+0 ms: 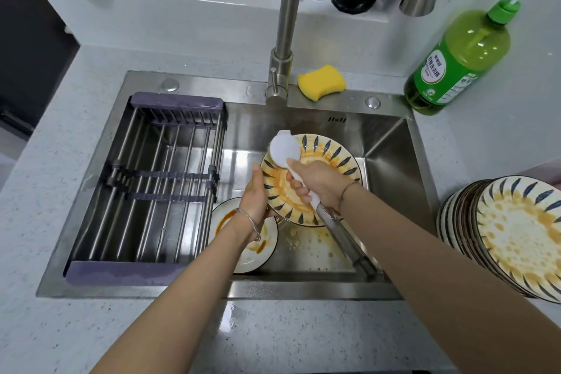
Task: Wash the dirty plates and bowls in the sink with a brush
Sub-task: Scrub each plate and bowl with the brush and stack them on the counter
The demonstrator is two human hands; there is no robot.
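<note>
Plate (312, 179) is tilted up in the sink (388, 143), left hand (258, 194) holding its rim, right hand (318, 182) gripping the brush (285, 150). It looks still dirty. Another plate (246, 240) waits below, more dirty plates (522, 237) on the worktop (273, 334).

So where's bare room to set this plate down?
The drain rack over the sink's left half holds nothing, and the counter along the front rim is bare. Crowded: the sink floor beside it, where a soiled white plate lies; the right counter, with stacked plates.

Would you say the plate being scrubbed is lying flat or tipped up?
Tipped up: left hand grips the plate rim, face toward camera.
</note>
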